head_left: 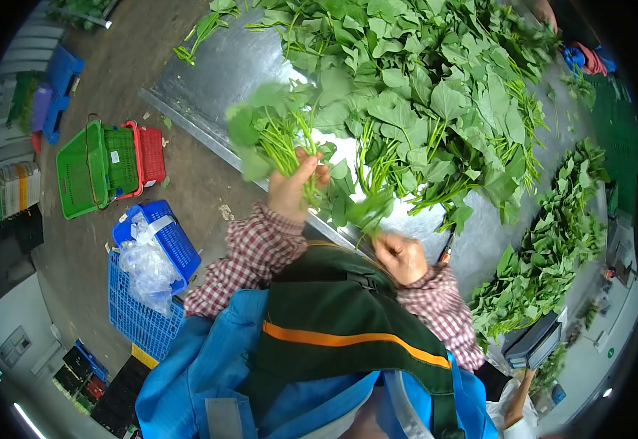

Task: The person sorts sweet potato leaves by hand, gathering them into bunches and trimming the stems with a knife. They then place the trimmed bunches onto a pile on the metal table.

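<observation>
My left hand (297,186) is closed around the stems of a bunch of sweet potato greens (282,143), its leaves pointing away from me and partly blurred. To the right, near the table's front edge, my right hand (401,257) has its fingers pinched at the stem end of a small leafy sprig (371,212), also smeared by motion. Just beyond both hands, a large heap of the same greens (421,95) covers much of the metal table (209,84). Beside my right wrist lies a tool with an orange handle (446,252); its far end is partly hidden by leaves.
On the floor at left stand a green basket (77,172), a red basket (152,154) and blue crates (139,293), one holding clear plastic bags (147,267). More greens (553,241) lie in a row at right. Another person's hand (544,13) shows at top right, another's arm (518,402) at lower right.
</observation>
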`<act>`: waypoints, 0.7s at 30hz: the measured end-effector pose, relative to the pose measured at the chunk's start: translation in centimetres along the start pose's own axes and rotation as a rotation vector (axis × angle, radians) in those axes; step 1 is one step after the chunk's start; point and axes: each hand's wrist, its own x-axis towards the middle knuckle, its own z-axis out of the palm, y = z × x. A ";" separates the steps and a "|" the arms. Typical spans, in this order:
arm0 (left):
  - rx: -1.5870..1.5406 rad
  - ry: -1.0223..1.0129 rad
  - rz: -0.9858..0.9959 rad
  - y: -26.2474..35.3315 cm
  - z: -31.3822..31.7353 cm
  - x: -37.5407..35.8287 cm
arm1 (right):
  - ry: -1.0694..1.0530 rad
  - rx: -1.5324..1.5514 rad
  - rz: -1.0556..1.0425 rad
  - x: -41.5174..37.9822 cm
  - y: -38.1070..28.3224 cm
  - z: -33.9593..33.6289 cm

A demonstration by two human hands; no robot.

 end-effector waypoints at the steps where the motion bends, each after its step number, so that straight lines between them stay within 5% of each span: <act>1: 0.090 0.000 -0.044 1.0 -0.4 -0.2 | -0.255 -0.023 0.158 -1.0 1.9 -0.5; 3: 0.183 -0.011 -0.146 1.4 -1.3 -0.1 | -0.268 -0.473 0.352 -1.3 3.2 -1.1; 5: 0.177 -0.028 -0.238 0.8 -2.5 0.7 | 0.058 0.020 0.348 1.7 3.2 -0.9; 6: 0.108 -0.055 -0.305 0.9 -1.9 1.0 | 0.126 -0.057 0.358 4.0 2.4 -0.4; 9: 0.129 -0.234 0.004 3.8 1.4 -1.3 | 0.167 -0.471 0.312 7.9 1.6 2.7; 11: 0.207 -0.315 0.160 5.4 1.3 -2.2 | 0.286 -0.166 0.110 7.4 2.8 3.1; 13: 0.166 -0.256 0.124 5.7 0.7 -2.5 | 0.300 0.199 0.174 7.0 2.7 2.7; 14: 0.227 -0.136 0.042 4.4 0.2 -1.5 | 0.230 0.687 0.397 7.0 2.2 2.7; 17: 0.277 -0.083 -0.257 -0.1 -0.2 -0.7 | 0.173 0.772 0.370 6.3 -0.1 1.9; 21: 0.260 -0.144 -0.110 -4.9 0.5 -0.8 | 0.124 0.866 0.350 5.3 -1.7 2.0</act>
